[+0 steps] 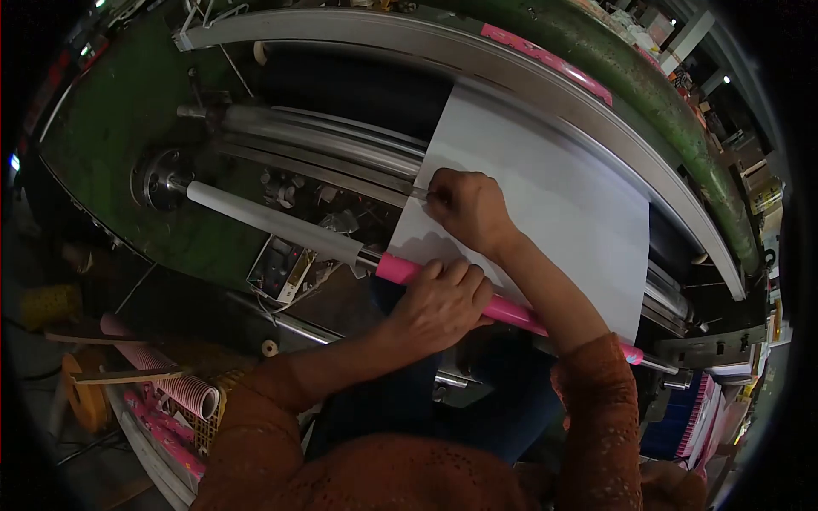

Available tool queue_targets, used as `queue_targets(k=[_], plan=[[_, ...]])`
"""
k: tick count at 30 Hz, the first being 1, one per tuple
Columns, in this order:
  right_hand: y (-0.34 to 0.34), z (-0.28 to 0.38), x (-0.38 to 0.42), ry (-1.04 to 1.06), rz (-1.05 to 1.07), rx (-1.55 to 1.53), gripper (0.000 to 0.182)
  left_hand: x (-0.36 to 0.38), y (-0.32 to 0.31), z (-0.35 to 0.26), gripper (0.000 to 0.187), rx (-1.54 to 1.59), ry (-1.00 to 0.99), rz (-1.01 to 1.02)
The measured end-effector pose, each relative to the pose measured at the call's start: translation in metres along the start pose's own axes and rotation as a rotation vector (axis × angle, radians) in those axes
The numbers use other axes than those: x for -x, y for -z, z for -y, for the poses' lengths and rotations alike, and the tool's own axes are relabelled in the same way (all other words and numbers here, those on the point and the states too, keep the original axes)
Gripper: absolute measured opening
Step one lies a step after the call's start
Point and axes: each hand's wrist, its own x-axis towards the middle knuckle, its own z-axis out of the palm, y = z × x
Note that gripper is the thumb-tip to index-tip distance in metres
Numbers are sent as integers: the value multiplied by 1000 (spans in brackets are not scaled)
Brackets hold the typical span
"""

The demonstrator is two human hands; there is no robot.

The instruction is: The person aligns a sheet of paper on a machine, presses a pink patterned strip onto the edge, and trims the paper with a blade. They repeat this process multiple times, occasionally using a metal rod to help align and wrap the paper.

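Note:
A wide white sheet (545,196) runs down over the machine to a pink roll (515,313) on a metal shaft. My left hand (439,307) lies over the pink roll with its fingers curled round it. Above it, my right hand (473,211) is closed in a pinch over the sheet's left edge. Whatever sits between those fingertips is too dark and small to make out. A white tube (273,221) is on the same shaft, to the left of the pink roll, with bare metal between them.
Metal rollers (324,132) and a long curved-looking beam (341,30) cross behind the sheet. A green machine side (111,128) stands at left. Below it lie a striped pink tube (183,387) and an orange tape roll (85,392). Blue and pink stacked material (682,417) is at lower right.

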Motion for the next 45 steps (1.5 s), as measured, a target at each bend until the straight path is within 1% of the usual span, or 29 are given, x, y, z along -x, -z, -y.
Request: queue_targets(k=[2, 5, 6, 7, 9, 10, 12, 13, 15, 17, 18, 19, 20, 21, 22, 24, 26, 27, 29, 31, 32, 33, 34, 37, 39, 41, 43, 44, 45], plan=[[-1, 2, -8, 17, 5, 48, 8, -1, 0, 2, 40, -2, -24, 1], [-3, 18, -31, 154, 193, 349, 9, -3, 1, 3, 41, 23, -31, 34], [-2, 24, -38, 176, 251, 400, 9, -3, 2, 3, 40, 29, -32, 32], [0, 25, -39, 248, 247, 388, 7, -4, 1, 4, 41, 54, -34, 39], [10, 20, -26, 237, 250, 345, 6, -6, 0, 7, 44, 68, -47, 44], [22, 6, -9, 188, 239, 363, 6, -6, 1, 7, 45, 53, -49, 42], [49, -22, 28, 229, 269, 478, 4, -6, 1, 4, 48, 12, -29, 66], [66, -40, 53, 189, 269, 471, 4, -5, 0, 4, 48, 25, -51, 64], [104, -84, 113, 121, 282, 458, 10, -3, -3, 3, 52, 9, 2, 77], [145, -127, 180, 16, 285, 551, 13, -4, -3, 2, 51, -26, -28, 68], [168, -152, 214, -2, 241, 541, 12, -4, -2, 2, 51, -66, -46, 56], [192, -163, 243, -82, 272, 693, 12, -3, -4, 3, 51, -68, -57, 57], [213, -195, 271, -152, 349, 793, 9, -2, -5, 6, 51, -92, -73, 65], [234, -207, 293, -316, 444, 920, 8, -2, -4, 8, 50, -118, -92, 69], [241, -197, 301, -330, 427, 921, 8, -5, -2, 10, 50, -124, -110, 62], [257, -152, 310, -198, -203, 679, 8, -5, 2, 10, 47, -146, -112, 208], [226, -97, 317, -206, -589, 312, 12, 0, -2, 18, 47, -160, -126, 222], [202, -87, 326, -172, -639, 162, 15, 0, -5, 19, 46, -175, -129, 234], [154, -73, 343, -154, -570, 132, 12, -5, -7, 13, 45, -175, -137, 229], [117, -74, 362, -290, -597, -53, 13, -12, -7, 0, 44, -176, -134, 229], [108, -75, 373, -284, -607, -56, 13, -22, -10, -16, 42, -169, -139, 235], [100, -76, 384, -401, -671, -168, 12, -32, -14, -31, 40, -164, -144, 242], [93, -77, 394, -522, -729, -287, 11, -41, -21, -45, 38, -129, -170, 240], [87, -84, 422, -598, -799, -427, 9, -76, -34, -104, 34, -21, -241, 220], [94, -81, 437, -633, -823, -423, 9, -99, -51, -143, 34, 2, -246, 233], [93, -86, 455, -688, -893, -450, 8, -124, -63, -186, 22, -2, -281, 232], [85, -92, 474, -743, -1000, -561, 6, -145, -80, -224, 9, 18, -339, 158], [84, -95, 486, -762, -1003, -555, 6, -155, -86, -243, 13, 11, -330, 173], [83, -96, 497, -808, -1028, -652, 5, -164, -90, -260, 17, 6, -322, 187]])
